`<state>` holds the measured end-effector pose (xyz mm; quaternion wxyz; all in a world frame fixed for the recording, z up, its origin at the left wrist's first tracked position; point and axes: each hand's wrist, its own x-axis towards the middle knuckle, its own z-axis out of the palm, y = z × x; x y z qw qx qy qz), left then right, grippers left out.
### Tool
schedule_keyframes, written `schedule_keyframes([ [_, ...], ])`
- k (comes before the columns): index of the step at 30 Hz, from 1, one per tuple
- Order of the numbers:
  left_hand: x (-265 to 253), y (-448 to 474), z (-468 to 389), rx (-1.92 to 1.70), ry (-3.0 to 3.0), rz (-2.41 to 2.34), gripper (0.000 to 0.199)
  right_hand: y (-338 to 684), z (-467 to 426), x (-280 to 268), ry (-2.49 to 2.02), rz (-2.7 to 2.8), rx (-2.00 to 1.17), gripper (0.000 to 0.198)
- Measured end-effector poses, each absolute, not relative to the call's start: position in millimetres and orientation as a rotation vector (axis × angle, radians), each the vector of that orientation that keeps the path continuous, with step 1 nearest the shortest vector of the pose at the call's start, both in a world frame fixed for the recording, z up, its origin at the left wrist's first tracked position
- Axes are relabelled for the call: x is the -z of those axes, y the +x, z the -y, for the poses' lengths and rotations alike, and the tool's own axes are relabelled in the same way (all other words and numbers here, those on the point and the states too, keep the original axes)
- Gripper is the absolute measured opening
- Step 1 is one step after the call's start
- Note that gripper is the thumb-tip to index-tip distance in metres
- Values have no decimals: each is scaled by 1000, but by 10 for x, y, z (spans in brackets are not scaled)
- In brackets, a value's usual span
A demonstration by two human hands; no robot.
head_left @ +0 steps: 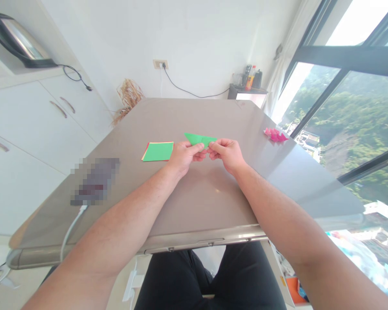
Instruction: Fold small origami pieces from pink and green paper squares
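A folded piece of green paper, roughly triangular with a point toward the upper left, is held just above the middle of the table. My left hand pinches its lower edge between thumb and fingers. Close beside it, my right hand grips the lower right part of the same paper. The fingertips of both hands almost meet and hide the paper's bottom edge. Left of my left hand lies a stack of square paper sheets, green on top, with red and yellow edges showing beneath.
Pink folded paper pieces sit by the table's right edge. A pixelated dark object with a white cable lies at the left. Bottles stand on a small cabinet behind. Windows run along the right; a kettle stands upper left.
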<state>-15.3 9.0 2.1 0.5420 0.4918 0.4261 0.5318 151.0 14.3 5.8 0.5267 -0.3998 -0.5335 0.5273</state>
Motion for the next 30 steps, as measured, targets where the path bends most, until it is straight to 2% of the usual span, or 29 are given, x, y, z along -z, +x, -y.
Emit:
schedule_keyframes([
  [18, -9, -98, -85, -1273, 1199, -1103, 20, 1452, -146, -54, -1038, 1310, -1071, 19],
  [30, -43, -101, -65, -1254, 1250, -1141, 18, 1474, -132, -38, -1084, 1482, -1077, 10],
])
